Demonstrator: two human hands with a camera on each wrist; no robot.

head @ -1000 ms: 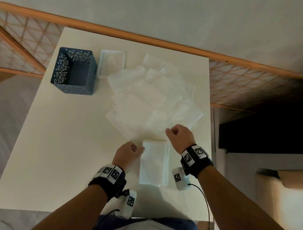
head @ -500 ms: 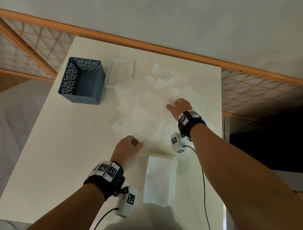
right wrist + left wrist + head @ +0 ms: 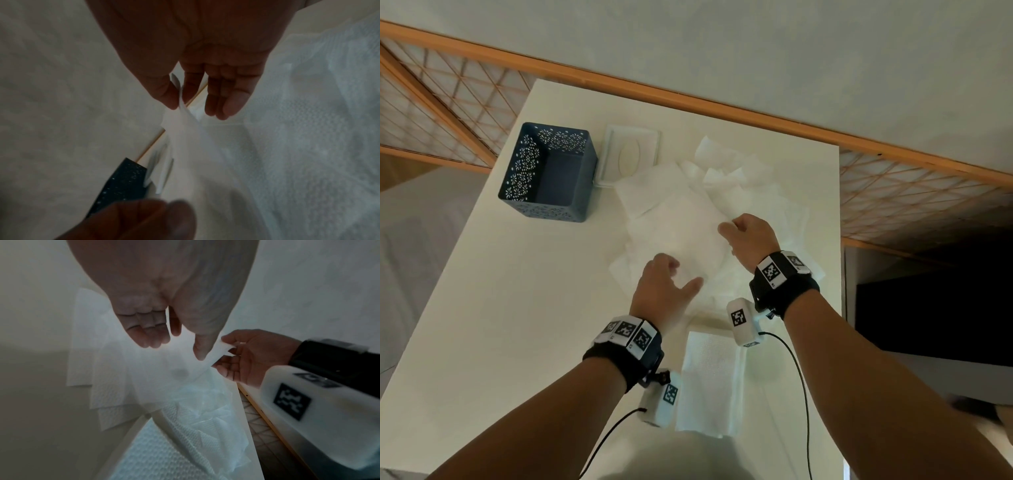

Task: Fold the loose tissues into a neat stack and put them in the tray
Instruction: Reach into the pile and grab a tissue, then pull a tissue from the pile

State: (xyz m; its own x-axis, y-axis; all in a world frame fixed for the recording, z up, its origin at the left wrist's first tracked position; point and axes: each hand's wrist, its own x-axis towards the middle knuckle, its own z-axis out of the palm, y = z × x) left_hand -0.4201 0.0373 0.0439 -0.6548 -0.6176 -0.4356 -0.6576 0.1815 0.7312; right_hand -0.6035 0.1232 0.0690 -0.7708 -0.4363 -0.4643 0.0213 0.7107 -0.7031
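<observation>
We see the right hand [image 3: 751, 240] pinching a corner of one tissue sheet [image 3: 681, 222] between thumb and forefinger, lifting it off the loose tissues [image 3: 756, 192] spread over the far half of the white desk [image 3: 517, 308]. The left hand [image 3: 664, 291] hovers just beside it, grip released, fingers loosely spread, holding nothing. A folded stack [image 3: 709, 380] lies near us between the wrists. The dark blue perforated tray [image 3: 548, 173] stands at far left, a white tissue-box lid [image 3: 631, 156] just beside it.
</observation>
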